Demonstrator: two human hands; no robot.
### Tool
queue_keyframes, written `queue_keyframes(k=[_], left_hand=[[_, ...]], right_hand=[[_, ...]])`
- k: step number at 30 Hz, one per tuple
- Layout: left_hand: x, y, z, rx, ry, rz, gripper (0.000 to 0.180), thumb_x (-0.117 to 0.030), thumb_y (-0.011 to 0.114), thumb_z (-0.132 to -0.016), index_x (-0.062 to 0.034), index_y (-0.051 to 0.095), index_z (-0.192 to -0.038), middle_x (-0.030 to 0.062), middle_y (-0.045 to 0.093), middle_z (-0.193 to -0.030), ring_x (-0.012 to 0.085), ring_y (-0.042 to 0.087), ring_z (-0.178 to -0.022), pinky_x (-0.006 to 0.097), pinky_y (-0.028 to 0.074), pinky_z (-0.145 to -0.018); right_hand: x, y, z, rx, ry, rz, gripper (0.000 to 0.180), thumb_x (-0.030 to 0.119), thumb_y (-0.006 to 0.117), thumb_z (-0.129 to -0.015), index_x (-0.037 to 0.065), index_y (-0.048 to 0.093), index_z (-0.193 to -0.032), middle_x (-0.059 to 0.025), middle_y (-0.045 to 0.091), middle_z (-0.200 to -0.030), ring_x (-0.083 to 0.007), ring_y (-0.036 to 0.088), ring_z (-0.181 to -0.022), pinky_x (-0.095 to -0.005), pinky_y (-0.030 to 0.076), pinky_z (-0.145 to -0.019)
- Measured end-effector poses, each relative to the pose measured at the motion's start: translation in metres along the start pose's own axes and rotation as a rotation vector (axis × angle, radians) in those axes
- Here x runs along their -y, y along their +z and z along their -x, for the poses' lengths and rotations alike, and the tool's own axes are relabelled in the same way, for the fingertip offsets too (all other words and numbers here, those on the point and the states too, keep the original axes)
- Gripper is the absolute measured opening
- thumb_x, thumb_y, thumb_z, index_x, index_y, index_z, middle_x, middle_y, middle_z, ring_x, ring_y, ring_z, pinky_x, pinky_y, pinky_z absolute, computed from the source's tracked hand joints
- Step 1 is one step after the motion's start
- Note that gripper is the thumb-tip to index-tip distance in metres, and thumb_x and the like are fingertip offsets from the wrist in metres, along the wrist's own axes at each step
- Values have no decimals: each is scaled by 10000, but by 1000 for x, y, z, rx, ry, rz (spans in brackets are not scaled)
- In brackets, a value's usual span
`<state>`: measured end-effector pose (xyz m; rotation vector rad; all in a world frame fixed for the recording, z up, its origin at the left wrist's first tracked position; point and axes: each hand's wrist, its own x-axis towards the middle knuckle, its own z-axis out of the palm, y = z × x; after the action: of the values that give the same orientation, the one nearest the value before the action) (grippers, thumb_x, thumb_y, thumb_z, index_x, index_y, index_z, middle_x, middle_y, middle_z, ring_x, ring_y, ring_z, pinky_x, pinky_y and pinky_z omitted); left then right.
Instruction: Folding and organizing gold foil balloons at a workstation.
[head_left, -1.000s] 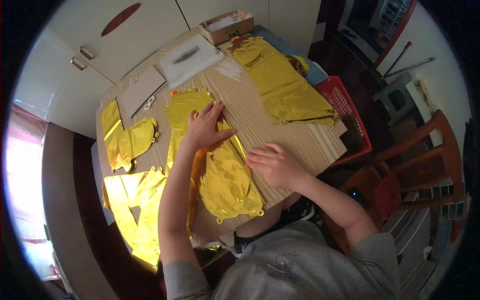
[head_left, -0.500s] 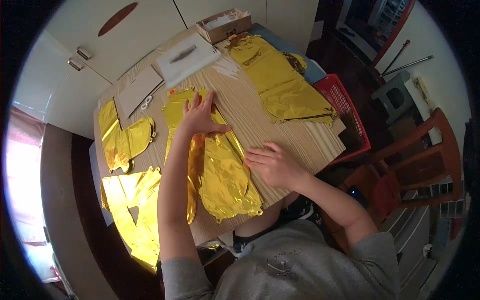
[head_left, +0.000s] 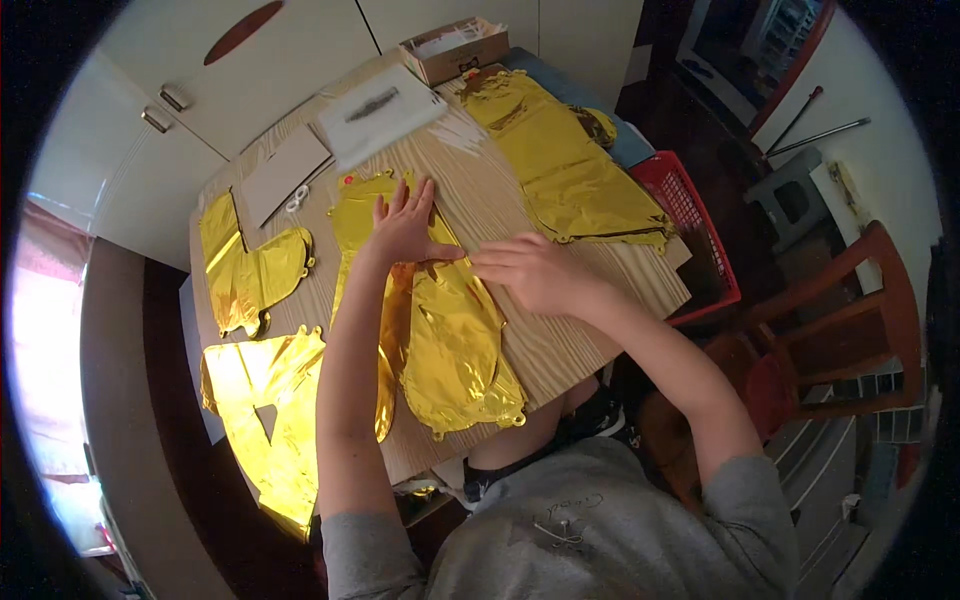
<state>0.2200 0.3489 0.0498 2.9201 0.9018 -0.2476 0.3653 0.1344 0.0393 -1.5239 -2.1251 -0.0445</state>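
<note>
A flat gold foil balloon (head_left: 455,345) lies lengthwise on the wooden table in front of me, partly folded. My left hand (head_left: 405,232) rests on its upper part, fingers spread and thumb stretched toward the right edge. Close to that thumb, my right hand (head_left: 535,275) has its fingers pressed together at the balloon's right edge. What the fingertips pinch is partly hidden beneath the hand. My left forearm covers some of the foil's left side.
More flat gold foil balloons lie at the left (head_left: 255,265), the near left (head_left: 290,390) and the far right (head_left: 570,160). Farther back are scissors (head_left: 297,198), a grey card (head_left: 280,175), a white sheet (head_left: 380,115) and a cardboard box (head_left: 455,52). A red basket (head_left: 690,225) stands beside the table.
My right hand has slid up along the balloon's right edge, away from me, and now sits by my left thumb. My left hand stays spread on the foil.
</note>
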Motion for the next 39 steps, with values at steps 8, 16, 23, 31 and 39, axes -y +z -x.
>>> queue_keyframes(k=[8, 16, 23, 31, 39], left_hand=[[1, 1, -2, 23, -8, -25, 1434, -868, 646, -477, -67, 89, -1529, 104, 136, -1595, 347, 81, -1468, 600, 102, -1133], [-1, 2, -1, 40, -28, -41, 1441, -872, 642, -480, -69, 68, -1530, 106, 114, -1598, 346, 68, -1469, 602, 96, -1135], [-3, -2, -1, 57, -28, -33, 1450, -873, 644, -475, -64, 63, -1529, 104, 102, -1600, 348, 62, -1470, 604, 92, -1134], [-5, -2, -4, 66, -37, -38, 1446, -880, 632, -481, -68, 58, -1530, 99, 78, -1604, 338, 63, -1471, 608, 97, -1132], [-4, -1, -2, 86, -49, -34, 1446, -890, 620, -481, -73, 55, -1531, 93, 72, -1605, 329, 69, -1472, 614, 105, -1129]], right_hand=[[-10, -1, 0, 188, -123, 78, 370, 124, 498, -865, 172, 660, -1194, 46, 604, -1296, -171, 453, -1309, -431, 312, -1076], [-3, -17, 13, 199, -302, 87, 327, 91, 590, -775, 139, 710, -1075, 34, 657, -1206, -143, 508, -1252, -405, 344, -1068], [-2, -26, 13, 225, -237, -34, 345, 73, 595, -764, 133, 704, -1086, 10, 663, -1189, -158, 546, -1209, -407, 356, -1060], [-12, -6, 13, 190, -299, -1, 387, 84, 572, -790, 165, 675, -1154, 41, 628, -1258, -158, 508, -1253, -402, 350, -1050], [-12, -6, 21, 219, -276, -14, 382, 95, 571, -797, 179, 676, -1154, 56, 621, -1270, -154, 488, -1276, -417, 336, -1066]])
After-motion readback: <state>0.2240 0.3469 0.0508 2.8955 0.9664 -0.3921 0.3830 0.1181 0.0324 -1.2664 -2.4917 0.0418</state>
